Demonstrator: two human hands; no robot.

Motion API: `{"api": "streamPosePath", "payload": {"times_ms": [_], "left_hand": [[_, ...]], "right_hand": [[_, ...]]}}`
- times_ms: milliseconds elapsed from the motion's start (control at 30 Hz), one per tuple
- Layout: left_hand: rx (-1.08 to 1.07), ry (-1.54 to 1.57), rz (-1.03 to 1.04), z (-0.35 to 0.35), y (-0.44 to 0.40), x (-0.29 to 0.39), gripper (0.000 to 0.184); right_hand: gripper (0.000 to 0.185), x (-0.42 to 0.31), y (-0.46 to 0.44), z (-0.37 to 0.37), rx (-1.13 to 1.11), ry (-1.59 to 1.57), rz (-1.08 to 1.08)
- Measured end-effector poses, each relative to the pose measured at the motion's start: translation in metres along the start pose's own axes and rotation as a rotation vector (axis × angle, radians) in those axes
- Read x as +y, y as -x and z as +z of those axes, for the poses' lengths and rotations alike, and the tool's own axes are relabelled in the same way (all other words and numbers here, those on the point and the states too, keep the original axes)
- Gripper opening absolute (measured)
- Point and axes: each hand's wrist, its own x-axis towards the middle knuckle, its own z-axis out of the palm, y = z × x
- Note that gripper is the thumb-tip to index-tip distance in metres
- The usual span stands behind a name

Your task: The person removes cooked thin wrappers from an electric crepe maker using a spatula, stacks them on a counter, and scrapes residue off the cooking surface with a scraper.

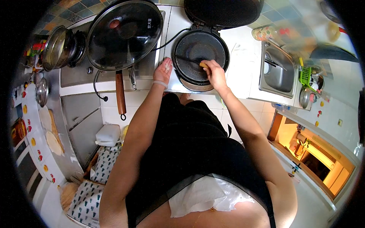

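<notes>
A round black electric pan [200, 47] sits on the white counter with its dark lid [224, 11] raised behind it. My right hand [216, 75] is closed on a yellowish-brown handle [204, 65] over the pan's right part; a thin dark part seems to run from it leftward across the pan. Left of the pan, my left hand [164, 72] is turned palm up with its fingers apart. Something small and whitish, too small to name, lies on its fingers.
A large wok with a glass lid [125, 36] stands on the stove at the left, its wooden handle [120, 91] jutting past the edge. A metal sink [279, 74] and green rack [305, 76] are at the right. A black cable [173, 38] crosses the counter.
</notes>
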Motion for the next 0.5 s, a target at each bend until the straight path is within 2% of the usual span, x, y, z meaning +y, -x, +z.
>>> {"api": "streamPosePath", "payload": {"times_ms": [100, 300, 500], "left_hand": [[-0.022, 0.011, 0.001, -0.003, 0.0, -0.001, 0.037], [-0.026, 0.017, 0.002, -0.006, 0.0, -0.001, 0.037], [-0.004, -0.006, -0.014, -0.003, 0.003, -0.001, 0.038]], "right_hand": [[0.029, 0.003, -0.004, 0.01, 0.008, 0.039, -0.018], [0.03, 0.015, 0.008, 0.013, -0.061, -0.127, 0.07], [0.028, 0.021, 0.004, 0.005, -0.054, -0.139, 0.039]]}}
